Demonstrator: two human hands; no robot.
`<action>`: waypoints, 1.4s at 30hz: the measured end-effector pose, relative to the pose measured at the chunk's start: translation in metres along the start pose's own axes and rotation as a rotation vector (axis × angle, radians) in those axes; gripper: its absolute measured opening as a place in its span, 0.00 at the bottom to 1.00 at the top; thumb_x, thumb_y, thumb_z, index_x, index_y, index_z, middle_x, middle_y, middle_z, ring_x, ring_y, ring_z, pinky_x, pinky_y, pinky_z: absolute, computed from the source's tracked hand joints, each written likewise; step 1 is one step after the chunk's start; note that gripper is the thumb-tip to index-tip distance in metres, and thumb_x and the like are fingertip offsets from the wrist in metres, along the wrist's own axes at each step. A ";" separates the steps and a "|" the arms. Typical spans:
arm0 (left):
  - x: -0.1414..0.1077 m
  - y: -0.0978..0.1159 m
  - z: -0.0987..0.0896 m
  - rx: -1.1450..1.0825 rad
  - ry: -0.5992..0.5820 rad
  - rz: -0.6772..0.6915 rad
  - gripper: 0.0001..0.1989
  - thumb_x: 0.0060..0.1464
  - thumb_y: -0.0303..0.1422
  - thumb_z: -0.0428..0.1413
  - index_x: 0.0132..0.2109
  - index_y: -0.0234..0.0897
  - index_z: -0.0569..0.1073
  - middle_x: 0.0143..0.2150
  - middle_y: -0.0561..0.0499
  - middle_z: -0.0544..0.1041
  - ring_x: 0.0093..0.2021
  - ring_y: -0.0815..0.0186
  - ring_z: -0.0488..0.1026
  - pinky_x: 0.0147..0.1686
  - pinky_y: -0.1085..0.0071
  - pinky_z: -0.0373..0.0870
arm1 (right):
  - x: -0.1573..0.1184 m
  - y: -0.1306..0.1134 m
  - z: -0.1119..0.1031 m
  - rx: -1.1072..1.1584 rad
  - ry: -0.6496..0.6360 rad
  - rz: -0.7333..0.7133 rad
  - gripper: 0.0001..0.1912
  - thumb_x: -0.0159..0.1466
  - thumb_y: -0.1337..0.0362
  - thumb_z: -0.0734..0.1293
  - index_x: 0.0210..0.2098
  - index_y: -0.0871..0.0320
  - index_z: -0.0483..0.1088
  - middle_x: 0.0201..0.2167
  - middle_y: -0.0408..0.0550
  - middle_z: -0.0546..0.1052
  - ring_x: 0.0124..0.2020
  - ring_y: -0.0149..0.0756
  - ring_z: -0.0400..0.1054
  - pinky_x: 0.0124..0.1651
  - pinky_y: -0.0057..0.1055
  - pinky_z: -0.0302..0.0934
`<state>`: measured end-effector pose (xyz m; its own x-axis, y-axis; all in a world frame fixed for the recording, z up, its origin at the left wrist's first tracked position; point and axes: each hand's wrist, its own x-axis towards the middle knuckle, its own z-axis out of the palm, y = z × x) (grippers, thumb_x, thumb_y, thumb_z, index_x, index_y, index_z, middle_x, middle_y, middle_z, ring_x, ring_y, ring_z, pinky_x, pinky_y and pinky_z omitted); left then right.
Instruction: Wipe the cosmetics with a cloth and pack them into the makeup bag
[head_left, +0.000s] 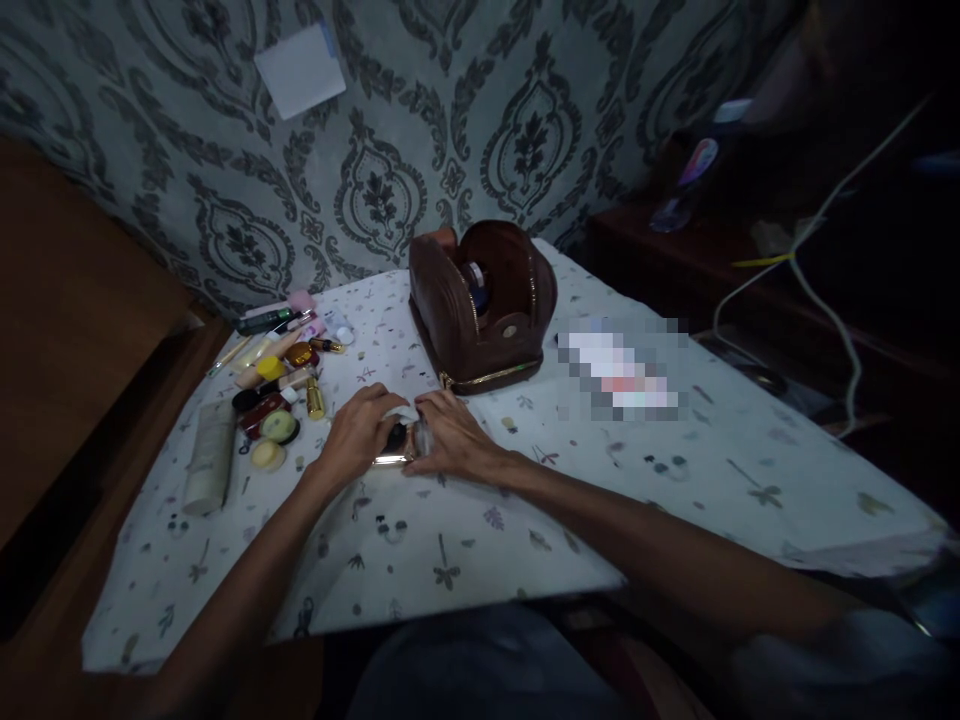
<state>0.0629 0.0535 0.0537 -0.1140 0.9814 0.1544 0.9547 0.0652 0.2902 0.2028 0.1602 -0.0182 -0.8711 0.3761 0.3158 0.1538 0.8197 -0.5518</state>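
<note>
Fingers of the left hand [364, 428] and right hand [456, 435] curl around a gold-edged case [393, 459], gripping it between them low over the patterned tablecloth [525, 590], with a scrap of white wrap or tissue [409, 412] at its far side. Holding the case low and level, one hand steadying while the other works, would likely suit it best. Farther off and slightly right, the brown toiletry bag [446, 310] stands unzipped with a dark bottle [480, 296] inside; its depths are hidden. At left, a squeeze tube [210, 458] sits near a green-topped jar [279, 427], their contents unseen.
</note>
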 end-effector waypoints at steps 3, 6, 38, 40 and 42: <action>-0.011 0.000 -0.002 0.008 0.019 0.025 0.16 0.59 0.23 0.49 0.48 0.40 0.77 0.41 0.47 0.74 0.45 0.59 0.72 0.46 0.63 0.70 | -0.001 0.002 0.002 0.007 0.012 -0.015 0.41 0.43 0.46 0.79 0.48 0.63 0.67 0.49 0.58 0.69 0.53 0.53 0.60 0.56 0.49 0.59; -0.027 0.002 -0.003 0.036 0.029 0.054 0.16 0.60 0.23 0.49 0.48 0.41 0.77 0.42 0.48 0.74 0.44 0.60 0.71 0.44 0.64 0.70 | -0.001 0.004 0.003 0.019 0.024 -0.023 0.39 0.43 0.46 0.78 0.47 0.61 0.67 0.49 0.57 0.69 0.53 0.53 0.60 0.55 0.49 0.59; -0.041 -0.029 0.003 0.016 0.158 -0.175 0.15 0.61 0.30 0.48 0.50 0.37 0.76 0.42 0.47 0.74 0.45 0.59 0.72 0.46 0.61 0.69 | -0.002 -0.004 -0.006 0.049 -0.023 -0.014 0.41 0.46 0.51 0.78 0.53 0.63 0.64 0.51 0.58 0.69 0.54 0.52 0.59 0.56 0.49 0.58; -0.044 -0.025 0.004 0.061 0.163 -0.139 0.15 0.61 0.29 0.48 0.50 0.37 0.76 0.42 0.47 0.74 0.45 0.58 0.71 0.46 0.61 0.70 | -0.002 -0.003 -0.005 0.055 -0.015 -0.021 0.40 0.46 0.51 0.78 0.53 0.61 0.64 0.51 0.57 0.68 0.54 0.52 0.59 0.56 0.50 0.58; -0.045 -0.019 0.004 0.088 0.164 -0.083 0.15 0.61 0.27 0.48 0.51 0.37 0.76 0.42 0.46 0.74 0.45 0.58 0.71 0.46 0.61 0.70 | -0.002 -0.003 -0.005 0.058 -0.010 -0.025 0.39 0.47 0.51 0.78 0.53 0.60 0.64 0.51 0.57 0.69 0.54 0.53 0.59 0.55 0.50 0.59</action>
<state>0.0514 0.0084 0.0379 -0.2295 0.9300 0.2873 0.9597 0.1671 0.2258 0.2066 0.1589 -0.0134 -0.8789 0.3511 0.3229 0.1047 0.8024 -0.5875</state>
